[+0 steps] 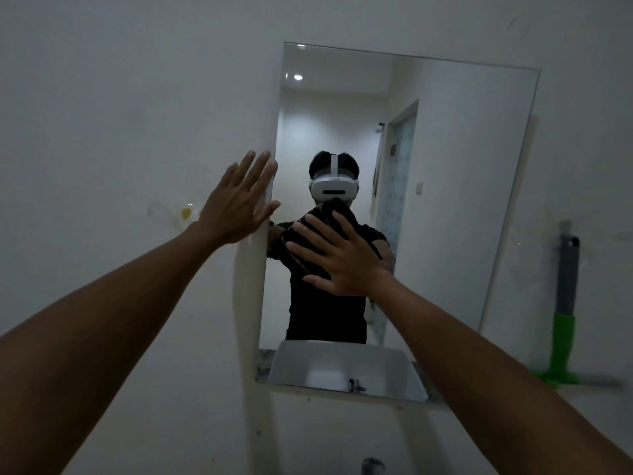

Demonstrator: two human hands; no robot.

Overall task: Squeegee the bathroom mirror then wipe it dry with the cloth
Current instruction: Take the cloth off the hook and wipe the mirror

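A frameless rectangular mirror hangs on the white wall. My right hand lies flat with fingers spread on a dark cloth, pressing it against the lower left part of the glass. My left hand is open with straight fingers and rests on the wall at the mirror's left edge. The squeegee, with a grey handle and a green head, stands against the wall to the right of the mirror, away from both hands.
The mirror reflects a person in a white headset and dark shirt, a doorway and a white basin. A faucet top shows at the bottom edge below the mirror. A yellowish mark is on the wall at left.
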